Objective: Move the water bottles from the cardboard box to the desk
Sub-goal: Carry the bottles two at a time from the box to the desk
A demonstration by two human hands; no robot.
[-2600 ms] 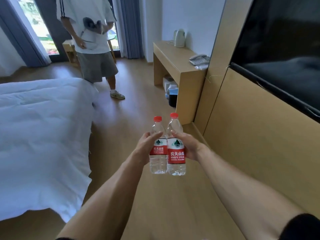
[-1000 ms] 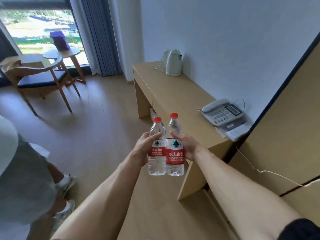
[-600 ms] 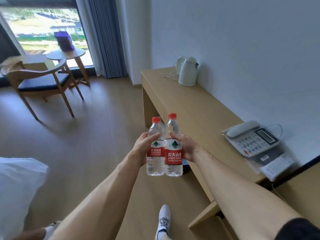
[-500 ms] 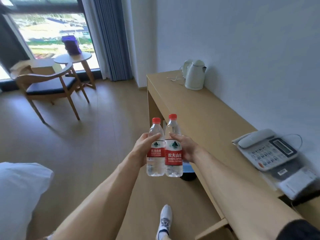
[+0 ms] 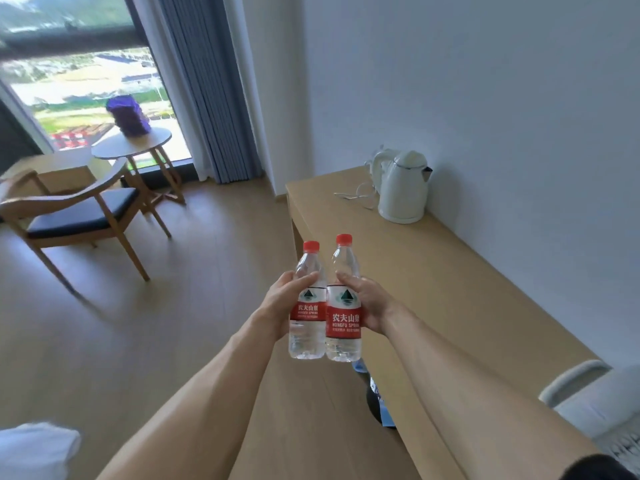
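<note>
Two red-capped water bottles [image 5: 325, 306] were carried upright, touching, the left hand [image 5: 282, 303] wrapped around one and the right hand [image 5: 369, 306] around the other, near the wooden desk [image 5: 450, 289] but not yet set down; the cardboard box was out of view.

Both forearms are bare from wrist to past the elbow. The left hand [image 5: 280, 303] and right hand [image 5: 372, 306] wear no rings, watch or gloves. At the lower right corner, a short black fabric sleeve [image 5: 601, 467] edge shows, possibly a T-shirt's.
</note>
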